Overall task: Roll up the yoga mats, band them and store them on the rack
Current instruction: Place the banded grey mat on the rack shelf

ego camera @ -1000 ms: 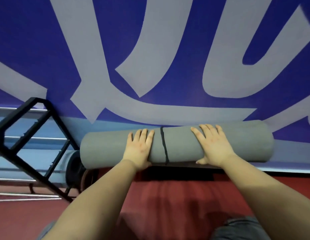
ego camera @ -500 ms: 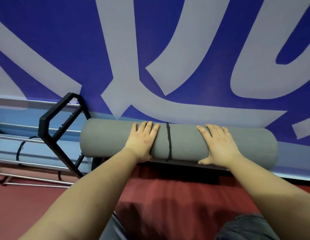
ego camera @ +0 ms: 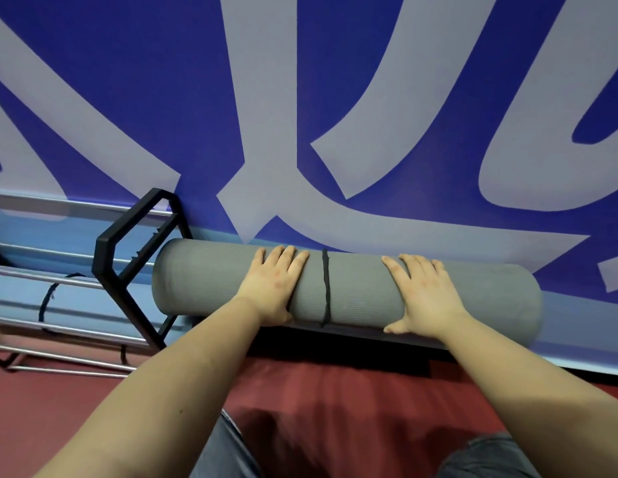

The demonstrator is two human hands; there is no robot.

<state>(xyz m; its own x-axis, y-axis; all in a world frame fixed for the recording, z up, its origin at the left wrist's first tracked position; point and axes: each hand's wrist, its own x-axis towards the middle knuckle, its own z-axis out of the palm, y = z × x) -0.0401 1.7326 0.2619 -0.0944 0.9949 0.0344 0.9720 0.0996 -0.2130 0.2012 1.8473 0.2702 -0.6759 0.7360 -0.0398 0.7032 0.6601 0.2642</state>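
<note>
The fingers of the left hand point(ego camera: 272, 283) lie straight and close together, flat on top of a rolled grey yoga mat point(ego camera: 349, 291), with the tips reaching toward the far side of the roll. The thumb wraps down the near side of the roll. The fingers of the right hand point(ego camera: 425, 295) are also straight, slightly spread, laid over the top of the same roll, the thumb pressed against its lower near edge. Neither hand is clenched; both press on the mat with open palms rather than gripping it.

Between the two sets of fingers, nearer the left hand, a thin black band point(ego camera: 326, 288) circles the roll. The mat lies level, lengthwise from left to right, held up in front of a blue wall with large pale lettering point(ego camera: 335, 98).

Beyond the left fingertips, past the mat's left end, stands a black-framed rack point(ego camera: 128, 270) with silver rails. A light blue rolled mat point(ego camera: 76, 301) with a dark band lies on the rack.

Below the hands are both bare forearms, a red floor point(ego camera: 352, 401) and grey clothing at the bottom edge.
</note>
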